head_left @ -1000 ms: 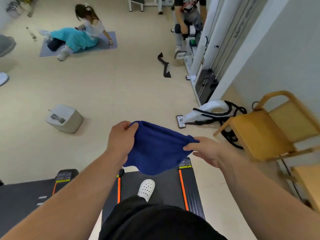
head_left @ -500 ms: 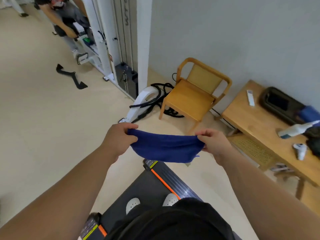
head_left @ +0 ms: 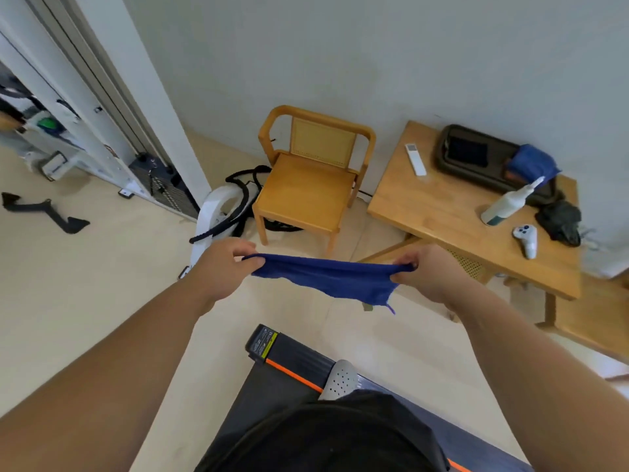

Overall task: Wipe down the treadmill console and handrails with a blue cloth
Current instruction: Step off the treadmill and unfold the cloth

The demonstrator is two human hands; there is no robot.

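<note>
The blue cloth [head_left: 326,275] hangs stretched in the air at the middle of the view, well above the floor. The left hand [head_left: 221,267] pinches its end at 9 o'clock, fingers curled round the fabric. The right hand [head_left: 429,274] grips the end at 3 o'clock the same way. The cloth ends are bunched inside both fists and hidden there. A loose thread dangles from the lower edge near the right hand.

At 6 o'clock from the cloth lies the treadmill deck [head_left: 289,369], dark with an orange stripe. Only one corner shows; the rest is covered by the person's black clothing or cut off by the bottom edge. A white perforated shoe [head_left: 340,379] stands on it, half hidden.

At 12 o'clock stands a wooden chair [head_left: 306,189], with black cables partly hidden behind it. At 2 o'clock a wooden table [head_left: 442,206] carries a white remote [head_left: 415,159], a dark tray [head_left: 476,161], a spray bottle [head_left: 507,202], a white game controller [head_left: 526,236] and a second blue cloth [head_left: 534,161]. The crumpled black thing [head_left: 560,219] beside the bottle is too unclear to name.
</note>
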